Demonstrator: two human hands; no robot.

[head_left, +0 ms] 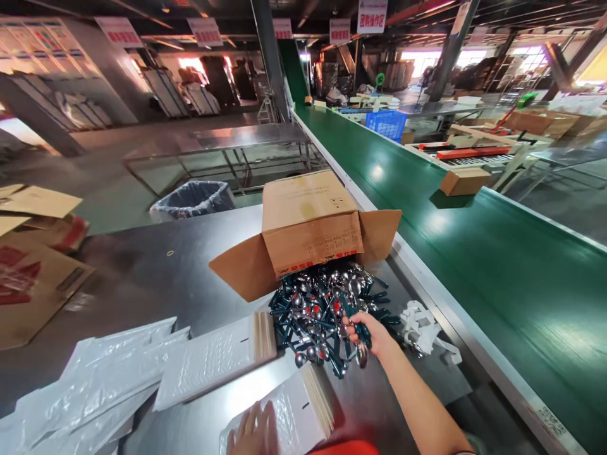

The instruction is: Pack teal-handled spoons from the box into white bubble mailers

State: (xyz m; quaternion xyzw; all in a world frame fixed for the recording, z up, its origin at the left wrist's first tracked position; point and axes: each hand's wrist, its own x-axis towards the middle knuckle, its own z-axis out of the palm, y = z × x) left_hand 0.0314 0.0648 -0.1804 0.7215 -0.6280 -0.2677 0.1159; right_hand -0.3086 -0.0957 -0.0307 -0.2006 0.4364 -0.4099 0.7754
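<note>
At the front edge of a heap of metal spoons (313,316) with dark green handles, my right hand (363,332) is closed round a few spoons. One silvery bowl (361,355) hangs below its fingers. My left hand (253,430) lies with fingers outstretched on a stack of white padded envelopes (296,411), partly cut off by the lower edge of the view. Above the heap, an open cardboard carton (308,208) rests on its side, and the spoons spread out from its mouth. Some spoons carry red spots.
A second envelope stack (213,357) and loose white envelopes (95,373) lie to the left on the metal table (203,253). White paper strips (422,325) lie right of the spoons. A green conveyor belt (512,265) carries a small box (463,181). Behind the table stands a lined bin (192,201).
</note>
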